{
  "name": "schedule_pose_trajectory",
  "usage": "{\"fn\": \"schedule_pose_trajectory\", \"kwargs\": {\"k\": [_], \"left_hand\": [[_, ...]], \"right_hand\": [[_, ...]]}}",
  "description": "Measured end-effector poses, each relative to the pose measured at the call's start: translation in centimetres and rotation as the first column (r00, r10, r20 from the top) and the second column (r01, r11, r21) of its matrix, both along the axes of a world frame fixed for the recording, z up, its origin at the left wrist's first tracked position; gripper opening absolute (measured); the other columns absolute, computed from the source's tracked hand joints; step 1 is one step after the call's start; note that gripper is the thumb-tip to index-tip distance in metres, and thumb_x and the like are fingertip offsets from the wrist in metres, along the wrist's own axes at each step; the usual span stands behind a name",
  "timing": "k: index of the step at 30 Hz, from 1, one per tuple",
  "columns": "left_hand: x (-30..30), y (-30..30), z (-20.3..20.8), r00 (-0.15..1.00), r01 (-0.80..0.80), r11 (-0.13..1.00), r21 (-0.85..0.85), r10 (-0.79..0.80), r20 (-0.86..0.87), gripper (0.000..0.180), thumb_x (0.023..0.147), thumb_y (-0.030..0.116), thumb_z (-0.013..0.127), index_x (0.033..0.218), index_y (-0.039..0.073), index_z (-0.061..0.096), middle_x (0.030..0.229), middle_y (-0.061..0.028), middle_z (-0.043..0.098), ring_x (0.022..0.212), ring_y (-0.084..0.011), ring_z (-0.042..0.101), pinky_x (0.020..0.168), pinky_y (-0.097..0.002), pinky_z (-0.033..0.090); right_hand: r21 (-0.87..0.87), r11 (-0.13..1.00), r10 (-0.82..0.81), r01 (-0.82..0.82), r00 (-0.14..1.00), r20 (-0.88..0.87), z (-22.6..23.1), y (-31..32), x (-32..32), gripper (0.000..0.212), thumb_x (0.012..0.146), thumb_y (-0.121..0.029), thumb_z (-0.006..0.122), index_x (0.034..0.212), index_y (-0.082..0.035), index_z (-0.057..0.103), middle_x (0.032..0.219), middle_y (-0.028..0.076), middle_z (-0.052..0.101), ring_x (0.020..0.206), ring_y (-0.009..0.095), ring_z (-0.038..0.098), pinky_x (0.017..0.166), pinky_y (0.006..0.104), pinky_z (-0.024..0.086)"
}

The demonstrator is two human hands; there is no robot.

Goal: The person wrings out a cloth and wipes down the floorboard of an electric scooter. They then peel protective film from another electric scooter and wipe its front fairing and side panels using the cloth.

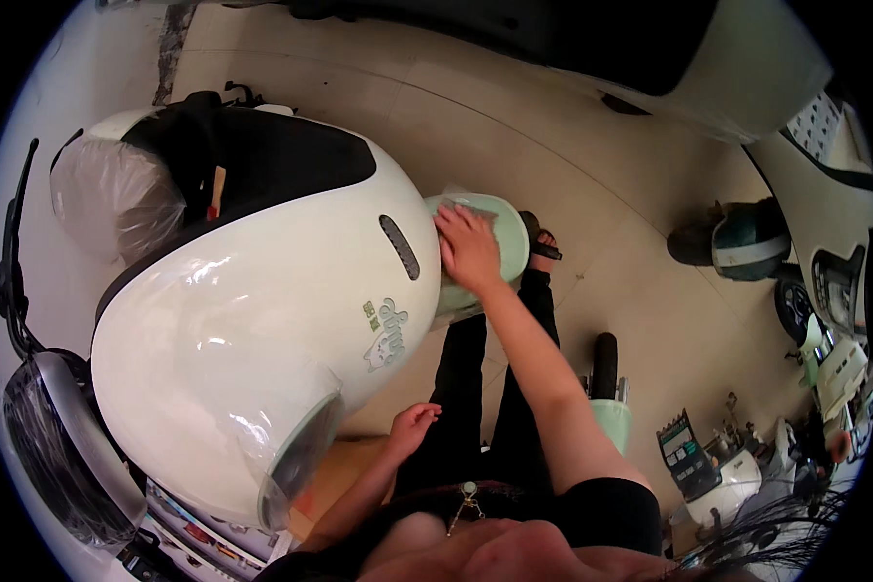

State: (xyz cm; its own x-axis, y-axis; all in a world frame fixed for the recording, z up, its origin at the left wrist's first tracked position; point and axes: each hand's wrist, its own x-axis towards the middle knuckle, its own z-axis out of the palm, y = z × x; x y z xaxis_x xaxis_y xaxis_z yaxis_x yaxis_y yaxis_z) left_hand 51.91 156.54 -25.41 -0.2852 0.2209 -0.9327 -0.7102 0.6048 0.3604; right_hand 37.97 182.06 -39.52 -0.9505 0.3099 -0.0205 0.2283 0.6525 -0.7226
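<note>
My right hand (469, 248) lies flat on a pale green fender (510, 231), its fingers stretched out. Crumpled clear plastic film (470, 202) covers part of the fender and shows around my fingertips. The fender sticks out from under the rounded white front body (233, 291) of a scooter, which bears a dark oval grille and a cartoon decal. Lower down, my left hand (415, 428) hangs in front of my lap, apart from the scooter. Its fingers are curled in, and nothing shows in them. Near it is the film-covered round headlight (303, 448).
A film-wrapped mirror (68, 446) stands at the left. Behind the white body are a black panel (301, 155) and a plastic-wrapped part (116, 194). A small wheel with a green fender (611, 419) is by my right elbow. More scooters (747, 242) line the right side.
</note>
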Motion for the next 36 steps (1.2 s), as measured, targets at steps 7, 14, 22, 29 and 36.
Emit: {"fn": "schedule_pose_trajectory", "kwargs": {"k": [7, 14, 22, 29, 36], "left_hand": [[0.8, 1.1, -0.8, 0.996, -0.037, 0.998, -0.044, 0.040, 0.075, 0.021, 0.088, 0.012, 0.044, 0.100, -0.002, 0.053, 0.095, -0.0085, 0.057, 0.087, -0.0144, 0.053, 0.078, -0.0263, 0.044], [1.1, 2.4, -0.8, 0.995, -0.094, 0.996, 0.006, 0.094, 0.024, 0.020, 0.087, 0.010, 0.044, 0.099, -0.001, 0.054, 0.093, -0.0086, 0.058, 0.084, -0.0145, 0.055, 0.076, -0.0254, 0.044], [0.8, 5.9, -0.7, 0.987, -0.143, 0.989, 0.037, 0.140, 0.080, 0.019, 0.087, 0.008, 0.044, 0.100, -0.001, 0.054, 0.095, -0.0084, 0.057, 0.085, -0.0149, 0.054, 0.078, -0.0262, 0.044], [1.3, 6.2, -0.8, 0.985, -0.165, 0.986, 0.014, 0.164, 0.046, 0.020, 0.087, 0.009, 0.043, 0.100, -0.001, 0.054, 0.093, -0.0087, 0.058, 0.083, -0.0142, 0.055, 0.077, -0.0248, 0.044], [2.1, 6.3, -0.9, 0.977, -0.180, 0.984, -0.001, 0.179, 0.117, 0.019, 0.087, 0.008, 0.043, 0.101, -0.001, 0.054, 0.096, -0.0088, 0.057, 0.085, -0.0155, 0.054, 0.078, -0.0266, 0.044]], "right_hand": [[-0.478, 0.878, 0.328, -0.017, 0.749, 0.576, -7.4, 4.7, -7.1, 0.036, 0.079, -0.033, 0.037, 0.095, -0.010, 0.058, 0.097, 0.011, 0.058, 0.089, 0.028, 0.053, 0.079, 0.0350, 0.040], [-0.512, 0.792, 0.055, 0.333, 0.796, 0.603, -10.8, 8.3, 0.7, 0.043, 0.084, -0.037, 0.032, 0.105, -0.007, 0.055, 0.104, 0.015, 0.056, 0.097, 0.030, 0.051, 0.084, 0.0357, 0.038], [-0.215, 0.969, -0.099, 0.123, 0.988, 0.118, 0.7, -0.1, 3.5, 0.034, 0.084, -0.018, 0.039, 0.115, -0.006, 0.048, 0.121, 0.011, 0.045, 0.115, 0.027, 0.038, 0.095, 0.0373, 0.029], [-0.418, 0.904, 0.210, 0.094, 0.752, 0.624, -6.1, 6.5, -4.4, 0.031, 0.085, -0.024, 0.037, 0.107, -0.009, 0.053, 0.100, 0.007, 0.057, 0.092, 0.025, 0.052, 0.079, 0.0392, 0.040], [-0.973, -0.096, -0.128, 0.209, 0.967, 0.220, 2.9, 5.8, -5.5, 0.039, 0.091, -0.032, 0.028, 0.115, -0.009, 0.049, 0.116, 0.008, 0.048, 0.106, 0.021, 0.044, 0.089, 0.0361, 0.034]]}}
